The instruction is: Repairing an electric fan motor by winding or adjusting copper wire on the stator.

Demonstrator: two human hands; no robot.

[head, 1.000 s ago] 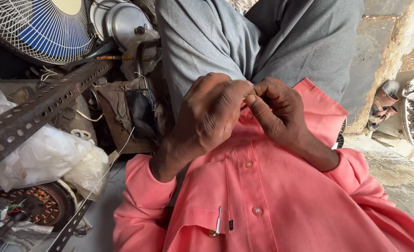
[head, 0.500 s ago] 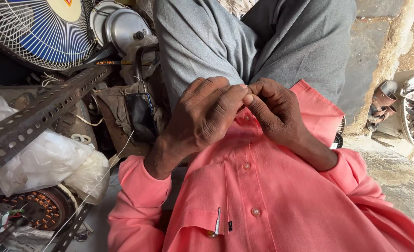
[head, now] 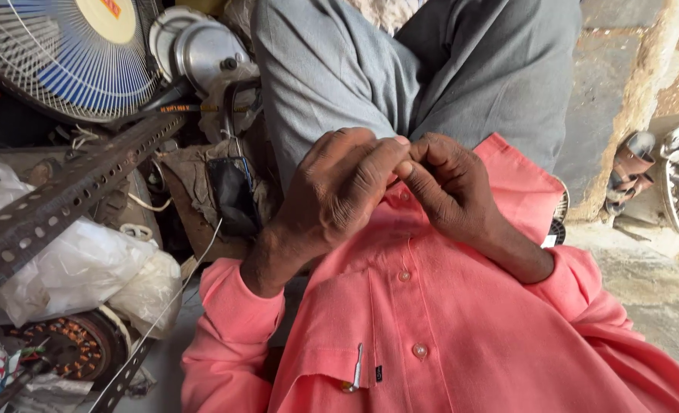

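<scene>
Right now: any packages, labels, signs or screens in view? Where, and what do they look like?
Round yellow label with red print: hub of the fan, top left.
Small dark tag: pink shirt's pocket edge, bottom centre.
White plastic bag: left, under the perforated metal bar.
No screens or signs.

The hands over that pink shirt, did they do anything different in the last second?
Hardly. The left hand and right hand stay pressed fingertip to fingertip above the pink shirt; whatever they pinch is hidden. Only the view drifted slightly. The fan stays put.
</scene>
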